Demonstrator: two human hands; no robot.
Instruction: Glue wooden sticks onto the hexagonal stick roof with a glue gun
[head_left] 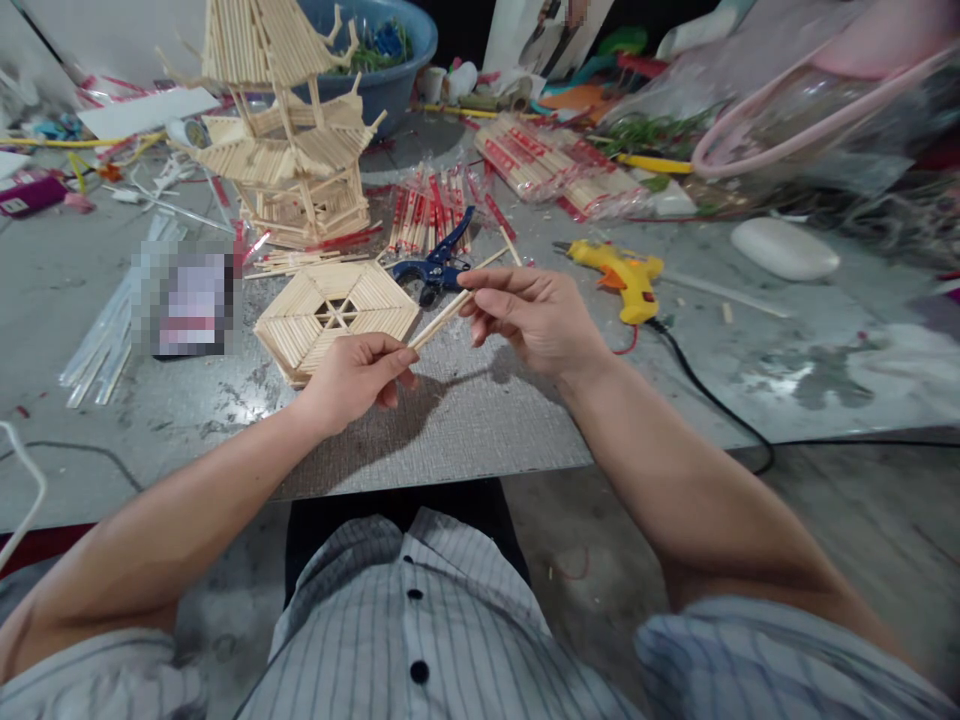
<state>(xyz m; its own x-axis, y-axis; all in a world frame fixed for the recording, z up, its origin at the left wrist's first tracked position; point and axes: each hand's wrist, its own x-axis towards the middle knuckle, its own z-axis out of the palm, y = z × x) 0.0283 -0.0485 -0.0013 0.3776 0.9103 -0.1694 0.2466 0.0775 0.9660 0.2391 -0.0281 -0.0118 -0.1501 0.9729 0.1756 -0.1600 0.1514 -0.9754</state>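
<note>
- Holding thin wooden sticks (441,322) beside the right edge of the hexagonal panel (360,308), the left hand (360,375) pinches the nearer end between thumb and fingers.
- Farther along them, right of the panel, the right hand (536,315) grips lightly, thumb against fingertips, its other fingers curled; the two-ended hold probably keeps the pieces aligned.
- Flat on the grey table (480,430), the panel sits close to the left hand, perhaps for easy checking against the sticks.
- Just beyond the panel's right corner lies the blue cutter (431,272), seemingly kept within quick reach.
- Well right of the panel, the yellow glue gun (628,275) rests on its side, nozzle pointing away from the wearer, likely for safety.
- Behind the panel stands a tiered stick pagoda (274,160).
- Left of the panel, the phone (196,300) has a pixelated, unreadable screen.
- Beyond it to the right, red-printed stick packets (536,165) carry lettering too small to read; no brand is legible.
</note>
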